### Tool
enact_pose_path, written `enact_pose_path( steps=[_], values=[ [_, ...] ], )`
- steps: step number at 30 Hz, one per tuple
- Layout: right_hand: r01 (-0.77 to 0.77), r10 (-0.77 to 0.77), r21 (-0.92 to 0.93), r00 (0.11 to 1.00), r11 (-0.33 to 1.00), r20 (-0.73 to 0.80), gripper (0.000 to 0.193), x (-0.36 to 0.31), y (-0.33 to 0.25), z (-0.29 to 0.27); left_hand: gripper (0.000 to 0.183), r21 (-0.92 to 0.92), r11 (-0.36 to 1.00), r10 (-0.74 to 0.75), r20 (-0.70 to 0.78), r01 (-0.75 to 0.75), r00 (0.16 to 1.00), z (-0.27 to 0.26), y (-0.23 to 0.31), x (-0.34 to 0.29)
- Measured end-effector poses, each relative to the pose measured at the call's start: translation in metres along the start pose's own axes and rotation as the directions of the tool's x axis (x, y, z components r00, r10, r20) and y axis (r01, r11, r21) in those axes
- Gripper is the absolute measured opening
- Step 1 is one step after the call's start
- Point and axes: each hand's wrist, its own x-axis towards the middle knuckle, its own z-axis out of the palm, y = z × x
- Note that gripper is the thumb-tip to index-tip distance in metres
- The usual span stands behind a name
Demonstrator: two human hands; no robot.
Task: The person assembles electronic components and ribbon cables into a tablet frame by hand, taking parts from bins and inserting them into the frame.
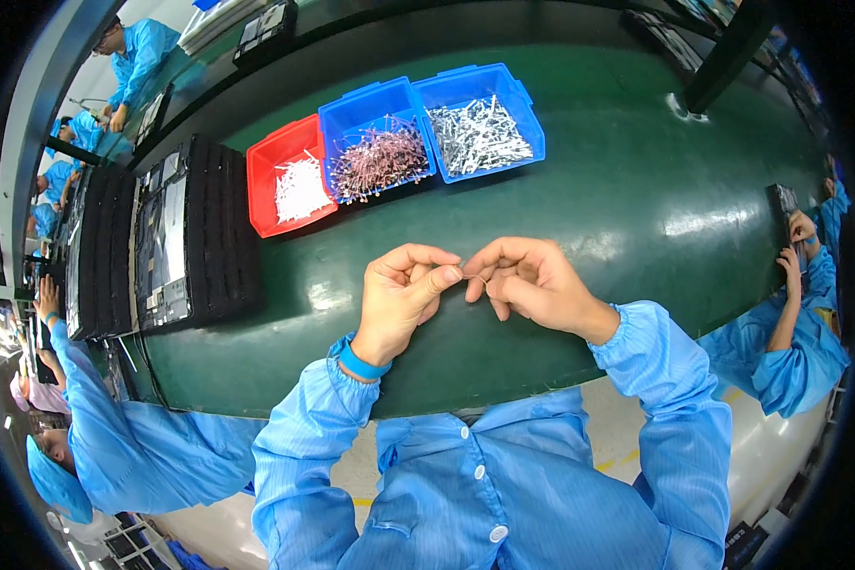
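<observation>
The left hand (pixel 404 296) is pinching a thin, bent wire (pixel 474 276) between thumb and finger. The right hand (pixel 539 289) is curling its fingers narrowly around the far end; I cannot tell if they are gripping. The wire is showing between the hands, over a smooth, shiny green table (pixel 627 204). Past it, 1 red plastic bin (pixel 264 176) is holding white sticks (pixel 300 188), and 2 blue bins (pixel 356 109) are holding thin pinkish pieces (pixel 380 160) and silvery strips (pixel 480 135).
</observation>
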Motion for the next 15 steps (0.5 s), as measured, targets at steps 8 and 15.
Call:
enact_pose_path(
  steps=[8, 15],
  values=[
    [-0.015, 0.014, -0.017, 0.998, 1.0, -0.059, 0.018, 0.0, 0.004, 0.006, 0.014, 0.054, 0.998, 0.023, -0.028, -0.021, 0.999, 0.003, -0.003, -0.001],
    [0.267, -0.405, -0.567, 0.905, 0.779, -0.13, 0.008, -0.002, 0.007, 0.008, 0.013, 0.084, 0.996, 0.031, -0.091, -0.023, 0.995, 0.012, -0.002, -0.002]
  ],
)
